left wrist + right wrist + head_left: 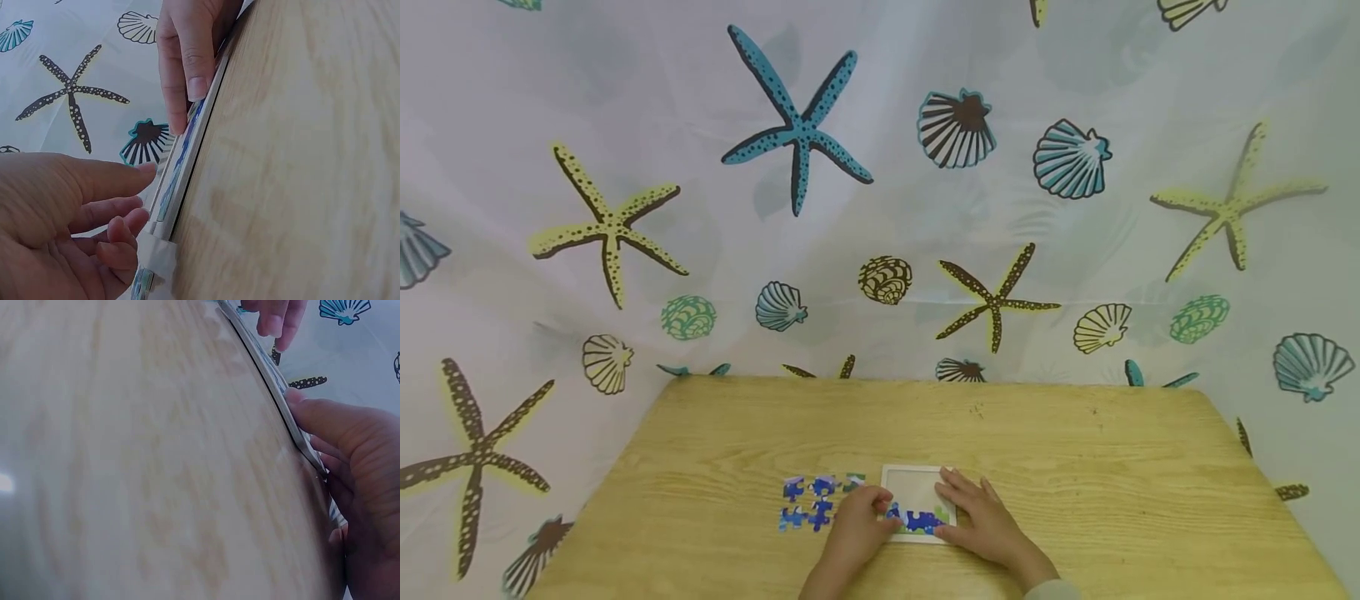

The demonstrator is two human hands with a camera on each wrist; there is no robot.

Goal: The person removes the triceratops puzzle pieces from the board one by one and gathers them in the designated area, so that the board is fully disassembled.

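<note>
A shallow white puzzle frame point(917, 467) lies on the table, with blue and green jigsaw pieces point(922, 522) along its near side. My left hand point(857, 521) is at the frame's left edge, beside the pieces at its lower left. Its thumb reaches forward and the other fingers curl loosely in the left wrist view; nothing shows between them. My right hand point(985, 521) rests over the frame's right side, fingers near the top right corner. Its thumb point(319, 415) touches the near rim. The left hand partly covers some loose pieces.
Loose blue jigsaw pieces point(822, 485) lie in rough rows on the wooden table point(737, 433), left of the frame. A white curtain point(865, 208) printed with starfish and shells hangs behind the table and along both sides.
</note>
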